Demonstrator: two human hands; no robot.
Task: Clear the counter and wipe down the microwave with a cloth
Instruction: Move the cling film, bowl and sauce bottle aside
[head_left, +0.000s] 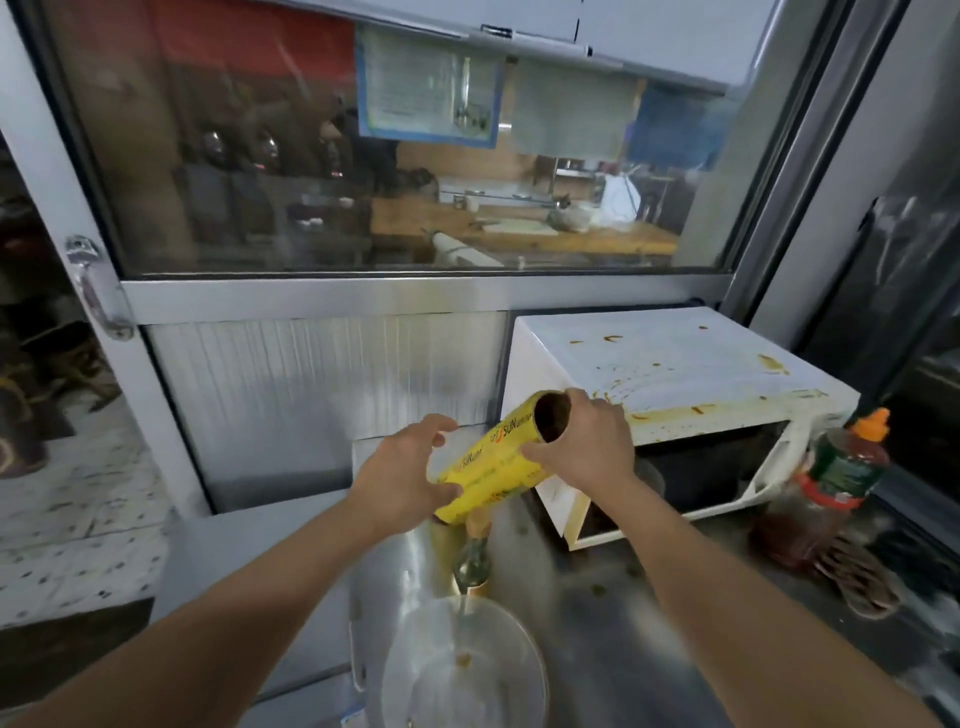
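— While the left hand (402, 475) curls round the lower end of the yellow roll (498, 460), what grips the top?

— The right hand (589, 441), fingers wrapped about its open end — the roll tilted above the steel counter (597, 613), just left of the stained white microwave (675, 374). A sauce bottle (836, 478) stands rightmost.

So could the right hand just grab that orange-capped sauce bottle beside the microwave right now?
Probably not right away. The right hand is gripping the yellow roll together with the left hand. The sauce bottle stands unobstructed right of the microwave, so once the roll is put down the way looks free.
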